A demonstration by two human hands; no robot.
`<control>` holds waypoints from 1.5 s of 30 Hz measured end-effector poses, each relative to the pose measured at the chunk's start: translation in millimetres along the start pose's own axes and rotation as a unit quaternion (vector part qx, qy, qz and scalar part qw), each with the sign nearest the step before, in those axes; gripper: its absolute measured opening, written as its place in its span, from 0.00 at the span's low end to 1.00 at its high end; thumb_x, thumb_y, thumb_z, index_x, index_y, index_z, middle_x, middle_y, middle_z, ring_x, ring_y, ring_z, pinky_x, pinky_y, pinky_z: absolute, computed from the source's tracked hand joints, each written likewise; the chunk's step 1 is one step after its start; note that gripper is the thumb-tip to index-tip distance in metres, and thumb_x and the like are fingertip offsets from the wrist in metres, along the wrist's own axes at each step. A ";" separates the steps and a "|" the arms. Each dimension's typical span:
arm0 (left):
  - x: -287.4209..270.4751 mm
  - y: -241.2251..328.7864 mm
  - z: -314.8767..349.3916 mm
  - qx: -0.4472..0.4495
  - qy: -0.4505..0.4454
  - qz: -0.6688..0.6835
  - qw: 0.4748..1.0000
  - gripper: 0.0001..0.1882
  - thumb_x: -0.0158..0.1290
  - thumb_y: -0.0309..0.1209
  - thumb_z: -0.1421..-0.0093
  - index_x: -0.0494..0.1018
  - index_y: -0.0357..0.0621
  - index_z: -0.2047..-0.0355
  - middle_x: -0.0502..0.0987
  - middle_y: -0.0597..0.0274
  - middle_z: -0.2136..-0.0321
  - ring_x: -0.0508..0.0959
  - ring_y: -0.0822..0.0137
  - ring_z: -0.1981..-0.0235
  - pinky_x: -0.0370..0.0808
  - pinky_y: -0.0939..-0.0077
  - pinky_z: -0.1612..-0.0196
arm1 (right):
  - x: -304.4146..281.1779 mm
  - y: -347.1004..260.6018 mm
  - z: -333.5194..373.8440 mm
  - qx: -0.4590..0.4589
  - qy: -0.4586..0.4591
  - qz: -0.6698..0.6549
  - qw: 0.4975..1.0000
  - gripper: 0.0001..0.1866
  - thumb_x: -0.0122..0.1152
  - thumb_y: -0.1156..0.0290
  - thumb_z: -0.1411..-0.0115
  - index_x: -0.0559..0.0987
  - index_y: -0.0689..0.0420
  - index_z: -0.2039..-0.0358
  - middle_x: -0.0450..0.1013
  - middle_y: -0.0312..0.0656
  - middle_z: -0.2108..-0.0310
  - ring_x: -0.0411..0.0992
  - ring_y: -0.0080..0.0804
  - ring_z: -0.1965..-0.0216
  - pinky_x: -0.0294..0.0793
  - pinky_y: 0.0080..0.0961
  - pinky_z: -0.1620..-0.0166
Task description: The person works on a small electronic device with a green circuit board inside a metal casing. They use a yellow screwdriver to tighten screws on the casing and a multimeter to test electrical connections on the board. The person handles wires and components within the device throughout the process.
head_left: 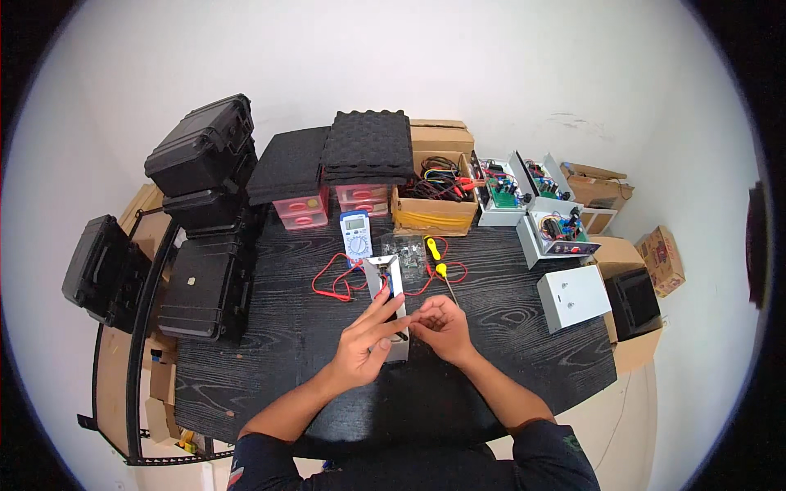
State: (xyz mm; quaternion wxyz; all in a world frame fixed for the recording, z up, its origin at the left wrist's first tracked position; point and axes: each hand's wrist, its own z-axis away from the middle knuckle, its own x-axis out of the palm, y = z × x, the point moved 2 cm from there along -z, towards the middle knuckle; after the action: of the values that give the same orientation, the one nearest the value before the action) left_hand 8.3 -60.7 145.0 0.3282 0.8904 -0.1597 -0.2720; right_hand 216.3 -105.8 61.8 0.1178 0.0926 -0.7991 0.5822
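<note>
A narrow white metal casing [399, 352] stands at the table's near middle, with electronic parts and a bit of blue inside its open side. My left hand [364, 344] lies against it, fingers stretched out over the opening. At its right edge my right hand [443, 331] has thumb and fingertips pinched together; whatever is between them is too small to make out. Just behind the casing are a blue and white multimeter [357, 239] and a clear plastic tray of small parts [403, 250]. Red test leads [331, 293] curl to the left. A yellow-handled screwdriver [442, 271] lies to the right.
Black hard cases [205, 286] are stacked at left. Black foam sheets [367, 147] cover pink drawer boxes [301, 213]. Behind stands a cardboard box of cables [434, 209]. At right are opened white units with circuit boards [558, 237], a closed white box [573, 299] and another carton [639, 344].
</note>
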 end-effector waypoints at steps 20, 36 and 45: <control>-2.1 -1.1 1.0 0.004 -0.015 -0.002 1.000 0.20 0.45 0.28 0.28 0.79 0.34 0.43 0.69 0.38 0.31 0.60 0.32 0.26 0.60 0.46 0.27 | 5.7 -30.0 -1.2 -0.048 -0.050 0.245 0.967 0.14 0.58 0.84 0.41 0.80 0.61 0.53 0.80 0.39 0.63 0.80 0.27 0.63 0.80 0.25 0.56; -1.0 -2.6 1.2 0.016 -0.007 0.004 1.000 0.20 0.45 0.30 0.26 0.79 0.35 0.42 0.70 0.38 0.31 0.61 0.33 0.26 0.60 0.46 0.26 | 15.7 -47.4 1.3 -0.087 -0.046 0.375 0.922 0.16 0.59 0.85 0.44 0.81 0.61 0.54 0.81 0.45 0.65 0.83 0.34 0.64 0.82 0.29 0.57; -1.4 -2.5 0.9 0.015 -0.009 -0.003 1.000 0.20 0.44 0.29 0.27 0.79 0.34 0.43 0.70 0.37 0.32 0.61 0.32 0.26 0.60 0.47 0.27 | 15.1 -41.2 3.6 -0.035 -0.058 0.382 0.922 0.20 0.62 0.81 0.41 0.77 0.58 0.47 0.82 0.41 0.67 0.83 0.28 0.66 0.81 0.27 0.59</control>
State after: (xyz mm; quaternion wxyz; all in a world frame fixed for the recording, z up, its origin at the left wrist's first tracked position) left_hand 6.9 -58.6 143.2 0.3128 0.8931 -0.1644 -0.2785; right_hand 213.3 -122.0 102.7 -0.1570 -0.1898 -0.7995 0.5479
